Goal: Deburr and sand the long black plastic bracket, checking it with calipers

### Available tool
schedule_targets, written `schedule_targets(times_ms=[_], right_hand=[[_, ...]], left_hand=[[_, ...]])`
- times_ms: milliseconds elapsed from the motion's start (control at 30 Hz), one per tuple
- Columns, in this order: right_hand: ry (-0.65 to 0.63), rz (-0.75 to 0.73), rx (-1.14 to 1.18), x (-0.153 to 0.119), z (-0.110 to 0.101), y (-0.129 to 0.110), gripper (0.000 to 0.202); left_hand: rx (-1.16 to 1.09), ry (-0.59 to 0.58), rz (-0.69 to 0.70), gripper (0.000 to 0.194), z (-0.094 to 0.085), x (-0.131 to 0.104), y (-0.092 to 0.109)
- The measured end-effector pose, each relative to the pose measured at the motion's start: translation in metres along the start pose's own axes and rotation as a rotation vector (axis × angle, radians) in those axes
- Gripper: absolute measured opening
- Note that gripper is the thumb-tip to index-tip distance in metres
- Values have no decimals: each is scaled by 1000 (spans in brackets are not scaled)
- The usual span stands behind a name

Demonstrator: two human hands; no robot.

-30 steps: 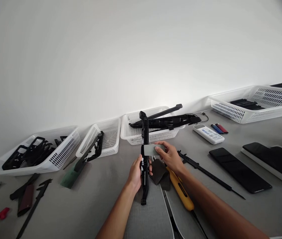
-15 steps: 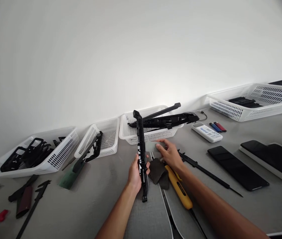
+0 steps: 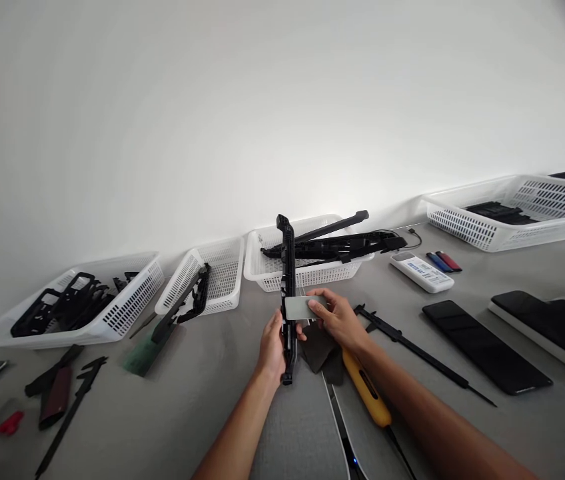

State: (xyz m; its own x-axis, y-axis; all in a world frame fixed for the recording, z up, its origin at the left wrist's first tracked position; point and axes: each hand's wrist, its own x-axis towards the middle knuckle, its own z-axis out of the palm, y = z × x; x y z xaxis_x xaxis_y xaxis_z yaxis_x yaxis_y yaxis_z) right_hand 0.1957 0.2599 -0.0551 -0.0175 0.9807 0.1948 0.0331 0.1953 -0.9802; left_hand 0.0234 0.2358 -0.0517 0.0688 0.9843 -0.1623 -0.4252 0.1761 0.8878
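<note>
A long black plastic part (image 3: 288,267) stands nearly upright in the picture, its lower half gripped by my left hand (image 3: 272,345). Between thumb and fingers, my right hand (image 3: 335,317) pinches a flat grey-green rectangular piece (image 3: 298,308), whose left end lies against the black part. A dark cloth (image 3: 318,350) rests on the table just below my right hand. Close to my right wrist is a yellow-handled tool (image 3: 366,393) with a black cord.
White baskets (image 3: 222,300) with black parts line the wall. Black calipers (image 3: 412,350), a black phone (image 3: 485,347) and a white device (image 3: 421,272) lie on the right. More calipers (image 3: 73,407), a maroon-handled tool (image 3: 56,397) and a red object (image 3: 11,423) are on the left.
My right hand has brought the grey-green piece left and down onto the black part. The black part has turned slightly in my left hand. The view has shifted a little.
</note>
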Motion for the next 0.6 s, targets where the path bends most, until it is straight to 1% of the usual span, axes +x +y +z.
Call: schedule_targets(times_ms=[33, 133, 233, 267, 367, 400, 500, 533, 600], right_hand=[[-7, 3, -12, 0, 0, 0, 53], [47, -27, -39, 0, 0, 0, 52], [-31, -14, -13, -1, 0, -2, 52], [-35, -6, -22, -1, -1, -3, 51], [52, -21, -58, -2, -1, -6, 48], [56, -25, -52, -2, -1, -6, 48], [-48, -5, -32, -2, -1, -8, 48], [-54, 6, -46, -2, -1, -8, 48], [5, 9, -62, -2, -1, -10, 47]], left_hand=[[3, 12, -4, 59, -1, 0, -1], [16, 36, 8, 62, -1, 1, -2], [2, 31, 1, 61, 0, 1, -3], [-9, 28, -2, 60, 0, 1, -3], [-26, 11, 18, 58, 1, 1, -3], [-30, 9, 34, 57, 2, 1, -3], [-60, 13, 65, 53, 2, 0, -2], [-73, 12, 63, 52, 2, 0, -2], [-77, -4, 39, 49, 3, 0, -1]])
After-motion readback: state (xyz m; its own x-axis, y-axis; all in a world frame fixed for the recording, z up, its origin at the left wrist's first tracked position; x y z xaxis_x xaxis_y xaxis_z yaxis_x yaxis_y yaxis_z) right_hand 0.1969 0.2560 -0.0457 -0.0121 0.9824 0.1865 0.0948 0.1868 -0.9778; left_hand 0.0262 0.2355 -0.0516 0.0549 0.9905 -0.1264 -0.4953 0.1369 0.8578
